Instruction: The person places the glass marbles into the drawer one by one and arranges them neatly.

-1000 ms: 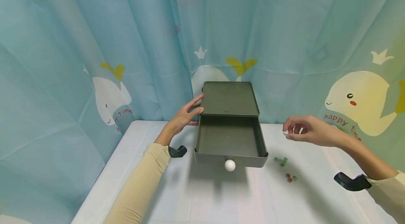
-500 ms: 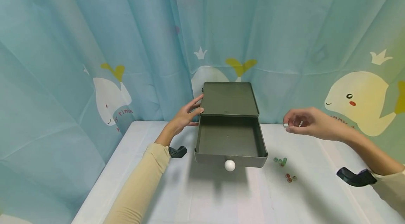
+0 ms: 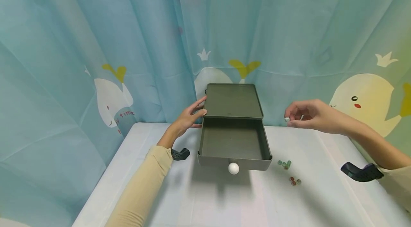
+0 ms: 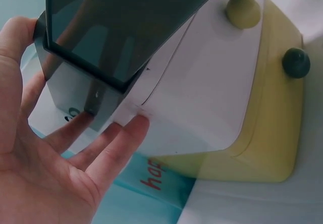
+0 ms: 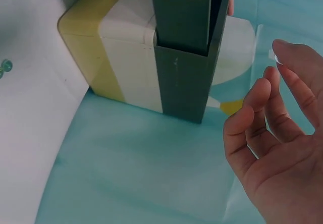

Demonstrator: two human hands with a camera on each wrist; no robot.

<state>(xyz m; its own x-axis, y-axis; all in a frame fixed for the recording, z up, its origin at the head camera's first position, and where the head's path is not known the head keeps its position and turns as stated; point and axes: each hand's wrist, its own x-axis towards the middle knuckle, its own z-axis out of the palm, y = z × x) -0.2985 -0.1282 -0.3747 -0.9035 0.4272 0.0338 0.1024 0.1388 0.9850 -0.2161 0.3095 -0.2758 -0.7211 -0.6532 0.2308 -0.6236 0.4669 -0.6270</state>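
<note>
A small whitish marble [image 3: 287,119] is pinched between thumb and forefinger of my right hand [image 3: 314,115], held in the air right of the drawer box. Its other fingers curl loosely, as the right wrist view shows. My left hand [image 3: 185,118] rests with spread fingers against the left side of the dark green drawer box [image 3: 234,100]. The box's top drawer [image 3: 231,139] is pulled out, its inside bare, with a white knob [image 3: 233,168] in front. Below it are a white tier [image 4: 202,82] and a yellow tier [image 4: 272,108], hidden from the head view.
Several green marbles [image 3: 284,164] and a few reddish ones [image 3: 293,181] lie on the white table [image 3: 224,209], right of the drawer. A blue curtain [image 3: 282,41] printed with whales hangs behind. The lower tiers carry a yellow knob [image 4: 243,11] and a dark green knob [image 4: 296,62].
My right hand has risen, carrying the pinched marble upward and slightly left. The left hand and the open drawer have stayed in place.
</note>
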